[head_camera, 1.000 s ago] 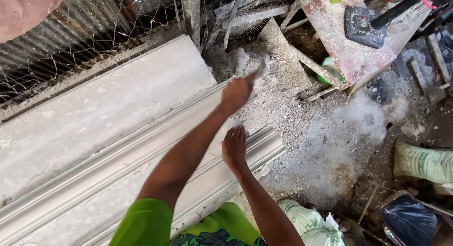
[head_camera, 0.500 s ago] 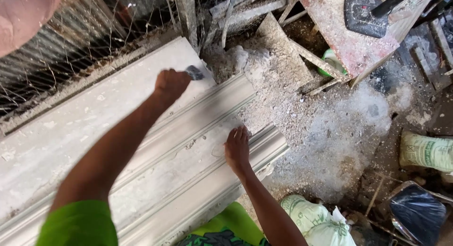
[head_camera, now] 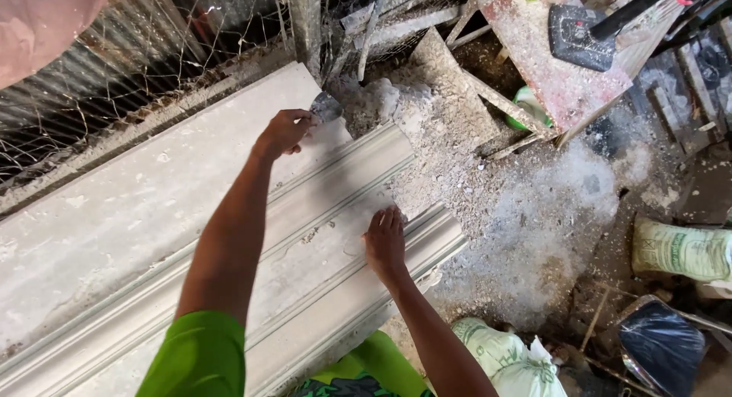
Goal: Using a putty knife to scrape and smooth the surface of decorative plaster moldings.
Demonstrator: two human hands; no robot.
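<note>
Head view, looking down: a long white plaster moulding lies on a flat white slab. The moulding's long axis runs diagonally, from the lower left of the frame up toward the right, where its end points at a heap of plaster rubble. Its ridges and grooves run parallel to that axis.

Left hand: fingers closed around the handle of a small scraper. The grey blade projects up and to the right, past the knuckles, and sits at the far corner of the slab, just beside the upper edge of the moulding. Whether the blade touches the surface cannot be told.

Right hand: fingers together and extended, palm down, pressed flat on the broad middle band of the moulding near its right end. It grips nothing.

Wire mesh stands behind the slab. A dusty board leans beyond the rubble. A green-printed sack lies at the right edge, well apart from both hands, and another sack lies near the right forearm.
</note>
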